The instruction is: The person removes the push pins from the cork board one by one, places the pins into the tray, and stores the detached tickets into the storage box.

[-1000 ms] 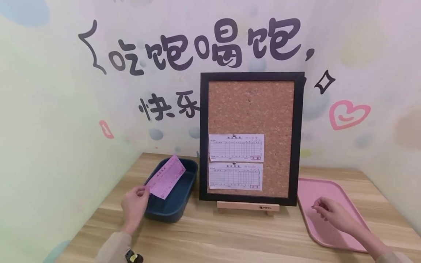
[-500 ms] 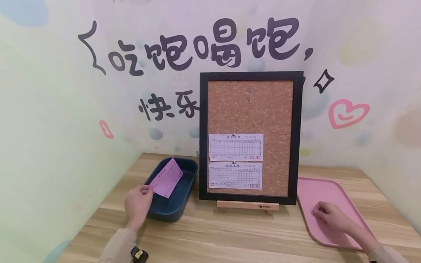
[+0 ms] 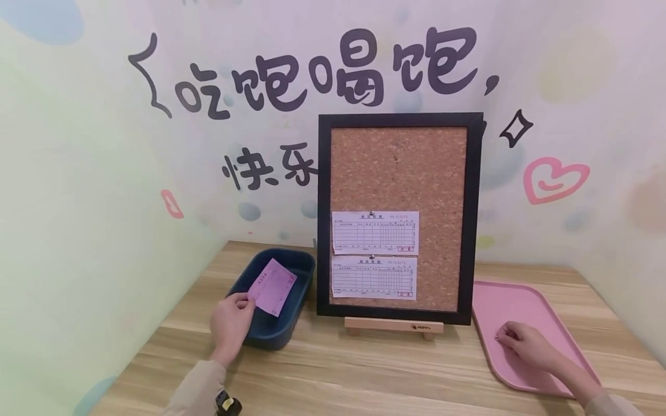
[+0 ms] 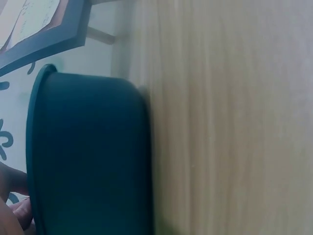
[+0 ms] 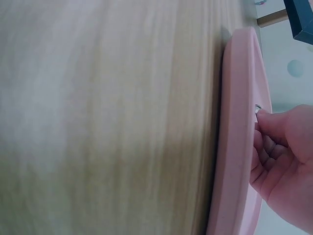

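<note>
My left hand (image 3: 231,325) pinches the near left corner of a pink receipt slip (image 3: 273,288) between thumb and fingers. The slip slants over the dark blue bin (image 3: 303,276); in the left wrist view the bin's side wall (image 4: 93,156) hides most of that hand. At the right, my right hand (image 3: 528,345) is low over the pink tray (image 3: 512,294), its fingers curled. Between its thumb and forefinger it pinches a small silvery pushpin (image 5: 257,108). A black-framed corkboard (image 3: 400,173) stands in the middle, with an upper white receipt (image 3: 374,234) and a lower white receipt (image 3: 373,278) pinned at its lower left.
A small wooden easel (image 3: 393,325) supports the corkboard on the wood-grain table (image 3: 364,375). Behind it rises a wall (image 3: 270,34) with painted lettering. The bin stands left of the board, the tray right of it.
My left hand has shifted right with the pink slip, which now lies lower over the bin. The right hand has come down a little over the tray.
</note>
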A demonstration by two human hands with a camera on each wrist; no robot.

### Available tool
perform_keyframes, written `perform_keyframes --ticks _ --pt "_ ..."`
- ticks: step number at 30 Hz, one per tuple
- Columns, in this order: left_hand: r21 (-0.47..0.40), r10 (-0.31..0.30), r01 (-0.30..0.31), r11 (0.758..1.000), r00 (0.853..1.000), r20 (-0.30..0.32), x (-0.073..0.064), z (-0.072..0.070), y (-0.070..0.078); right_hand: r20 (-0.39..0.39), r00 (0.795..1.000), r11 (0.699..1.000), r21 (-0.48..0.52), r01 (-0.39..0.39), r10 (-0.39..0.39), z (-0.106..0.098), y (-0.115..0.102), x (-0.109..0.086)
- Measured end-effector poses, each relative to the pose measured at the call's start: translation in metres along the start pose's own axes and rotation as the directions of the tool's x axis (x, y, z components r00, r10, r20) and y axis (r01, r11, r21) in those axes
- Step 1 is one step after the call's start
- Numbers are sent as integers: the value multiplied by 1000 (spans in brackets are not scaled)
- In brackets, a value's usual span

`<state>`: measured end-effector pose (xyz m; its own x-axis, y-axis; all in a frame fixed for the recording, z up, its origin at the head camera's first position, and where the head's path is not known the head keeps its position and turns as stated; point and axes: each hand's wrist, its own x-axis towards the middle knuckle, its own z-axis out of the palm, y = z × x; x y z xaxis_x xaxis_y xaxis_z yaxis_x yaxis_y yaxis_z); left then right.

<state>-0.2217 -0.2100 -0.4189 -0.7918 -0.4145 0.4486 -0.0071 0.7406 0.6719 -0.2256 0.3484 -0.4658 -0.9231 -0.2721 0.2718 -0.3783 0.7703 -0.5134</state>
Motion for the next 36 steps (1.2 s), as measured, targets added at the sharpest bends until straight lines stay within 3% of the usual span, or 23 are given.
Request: perform_keyframes --ticks 6,15,22,30,36 --pt "47 13 -15 999 999 42 -6 5 2 1 1000 1000 -2 -13 13 1 0 0" --pt "56 58 -59 997 998 17 -13 10 2 8 1000 1000 -3 -19 19 0 0 -1" --pt "49 58 -59 997 998 24 -14 10 2 -3 1000 1000 -18 -24 24 1 0 0" --pt "48 97 -99 994 995 37 -12 8 0 -5 1000 1000 -7 -17 17 0 -1 0" --pt "50 103 -107 993 991 80 -11 6 -2 -10 1000 1000 -13 -16 16 0 -2 0"
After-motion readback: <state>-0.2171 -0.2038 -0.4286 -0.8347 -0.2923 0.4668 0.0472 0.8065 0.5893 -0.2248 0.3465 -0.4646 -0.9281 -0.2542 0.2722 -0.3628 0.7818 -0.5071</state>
